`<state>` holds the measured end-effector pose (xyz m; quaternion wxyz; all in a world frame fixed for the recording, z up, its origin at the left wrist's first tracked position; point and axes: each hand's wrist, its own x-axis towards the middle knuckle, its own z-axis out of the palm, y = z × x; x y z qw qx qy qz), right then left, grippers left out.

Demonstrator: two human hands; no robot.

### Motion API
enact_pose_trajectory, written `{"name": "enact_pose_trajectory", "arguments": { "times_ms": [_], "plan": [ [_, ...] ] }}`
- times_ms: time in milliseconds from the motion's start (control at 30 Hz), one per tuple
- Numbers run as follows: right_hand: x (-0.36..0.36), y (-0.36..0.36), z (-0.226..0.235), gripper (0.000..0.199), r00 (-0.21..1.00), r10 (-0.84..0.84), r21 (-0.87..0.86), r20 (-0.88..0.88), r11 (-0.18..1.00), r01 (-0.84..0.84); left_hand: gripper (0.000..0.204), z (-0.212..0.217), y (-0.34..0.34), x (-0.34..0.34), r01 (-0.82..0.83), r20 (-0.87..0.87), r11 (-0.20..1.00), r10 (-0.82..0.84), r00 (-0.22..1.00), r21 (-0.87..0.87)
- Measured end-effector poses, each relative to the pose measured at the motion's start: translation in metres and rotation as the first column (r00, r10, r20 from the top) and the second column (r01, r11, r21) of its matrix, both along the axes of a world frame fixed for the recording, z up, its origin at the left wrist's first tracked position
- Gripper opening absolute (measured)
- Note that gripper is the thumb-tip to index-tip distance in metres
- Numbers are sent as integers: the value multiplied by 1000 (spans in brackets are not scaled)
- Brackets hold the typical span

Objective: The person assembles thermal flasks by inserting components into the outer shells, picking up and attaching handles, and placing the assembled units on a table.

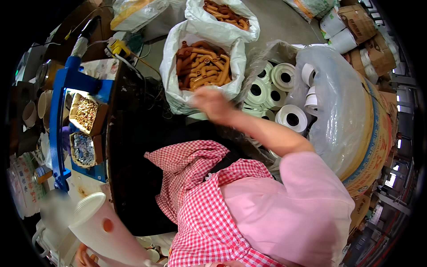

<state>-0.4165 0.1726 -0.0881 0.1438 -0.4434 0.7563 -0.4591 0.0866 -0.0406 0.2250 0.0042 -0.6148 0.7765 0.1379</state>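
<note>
At the lower left, my left hand is closed round a tall white tapered plastic vessel. The vessel lies tilted, its wide mouth toward the bench, and a round orange-brown spot shows on its side. My right arm reaches forward, and my right hand, smeared by motion, is at the near rim of a white woven sack. Curved brown tube-like pieces fill that sack. Whether the right fingers hold one cannot be made out. A blurred pale grey shape is beside the vessel's mouth.
A blue lever press stands on the bench at left, beside boxes of small gold-coloured parts and silvery parts. A second sack of brown pieces is farther off. At right, a plastic-lined bag holds white ring-shaped parts.
</note>
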Motion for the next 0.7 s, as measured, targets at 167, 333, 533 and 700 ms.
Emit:
{"name": "enact_pose_trajectory", "arguments": {
  "times_ms": [167, 333, 533, 700],
  "plan": [
    [-215, 265, 25, 21, 543, -760, 24, -357, 573, 819, 29, -23, 88, -44, 335, -102, 926, -356, 929, -173],
    [-303, 351, 107, 36, 481, -649, 124, -590, 515, 848, 29, -55, 115, -155, -368, -506, 914, 402, 763, 171],
    [-217, 251, 49, 51, 724, 167, 706, -669, -160, 690, 37, -97, 129, -149, -272, -628, 870, 487, 607, 412],
    [-186, 294, 12, 86, 764, 199, 789, -613, 190, 584, 37, -113, 105, -141, 31, -592, 954, 159, 790, 298]
  ]
}}
